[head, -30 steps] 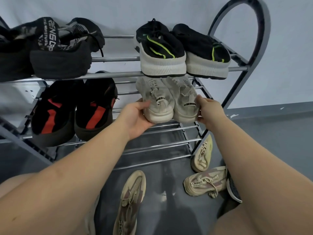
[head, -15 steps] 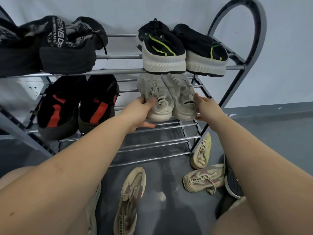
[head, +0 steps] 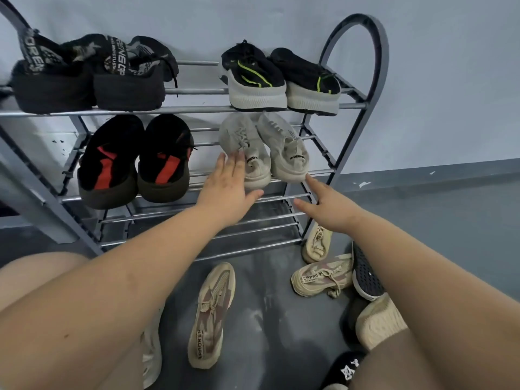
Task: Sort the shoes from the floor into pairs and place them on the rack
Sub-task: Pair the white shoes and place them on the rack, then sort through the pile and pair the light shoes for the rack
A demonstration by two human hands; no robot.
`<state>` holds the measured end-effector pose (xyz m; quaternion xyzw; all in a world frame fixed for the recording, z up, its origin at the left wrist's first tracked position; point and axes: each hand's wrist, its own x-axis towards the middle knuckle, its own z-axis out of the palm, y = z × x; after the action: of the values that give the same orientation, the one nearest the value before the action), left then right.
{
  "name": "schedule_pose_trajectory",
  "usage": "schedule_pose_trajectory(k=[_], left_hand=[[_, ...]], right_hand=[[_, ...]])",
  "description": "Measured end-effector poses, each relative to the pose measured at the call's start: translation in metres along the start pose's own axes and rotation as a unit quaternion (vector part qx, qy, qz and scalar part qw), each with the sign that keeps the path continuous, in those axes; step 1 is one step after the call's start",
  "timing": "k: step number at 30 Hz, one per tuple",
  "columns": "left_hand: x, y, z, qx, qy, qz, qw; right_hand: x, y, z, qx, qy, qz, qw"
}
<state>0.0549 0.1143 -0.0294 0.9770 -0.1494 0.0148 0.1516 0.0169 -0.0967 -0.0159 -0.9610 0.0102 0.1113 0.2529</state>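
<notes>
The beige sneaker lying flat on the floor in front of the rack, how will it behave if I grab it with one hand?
The beige sneaker looks knit-topped, so the upper probably flexes. Its thick sole likely stays stiff. Loose laces may dangle when lifted.

Soft, even indoor light left faint shadows on the floor; wide-angle distortion bowed the rack; edges looked slightly soft.

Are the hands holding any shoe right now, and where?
No shoe is held. The left hand lies flat with straight fingers against the heel of one pale shoe; the right hand is open below the other.
</notes>
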Motion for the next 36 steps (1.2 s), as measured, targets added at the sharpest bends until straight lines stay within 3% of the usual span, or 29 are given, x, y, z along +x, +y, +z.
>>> schedule_pose_trajectory(k=[3, 7, 11, 20, 29, 36], left_hand=[[-0.016, 0.008, 0.008, 0.087, -0.021, 0.056, 0.994], [-0.024, 0.013, 0.018, 0.028, -0.056, -0.019, 0.998], [-0.019, 0.016, 0.022, -0.015, -0.033, -0.080, 0.996], [0.015, 0.013, 0.026, -0.013, 0.026, -0.130, 0.991], [0.031, 0.014, 0.035, -0.045, 0.047, -0.134, 0.989], [0.024, 0.011, 0.031, -0.031, 0.050, -0.119, 0.991]], right_hand=[[-0.017, 0.009, 0.008, -0.045, -0.012, 0.013, 0.999], [-0.032, 0.018, 0.012, -0.079, -0.027, 0.029, 0.996], [-0.024, 0.015, 0.012, -0.078, -0.011, 0.038, 0.996], [0.025, -0.004, 0.014, -0.043, 0.042, 0.032, 0.998], [0.059, -0.007, 0.016, 0.054, 0.085, 0.062, 0.993], [0.046, 0.000, 0.013, 0.021, 0.073, 0.044, 0.996]])
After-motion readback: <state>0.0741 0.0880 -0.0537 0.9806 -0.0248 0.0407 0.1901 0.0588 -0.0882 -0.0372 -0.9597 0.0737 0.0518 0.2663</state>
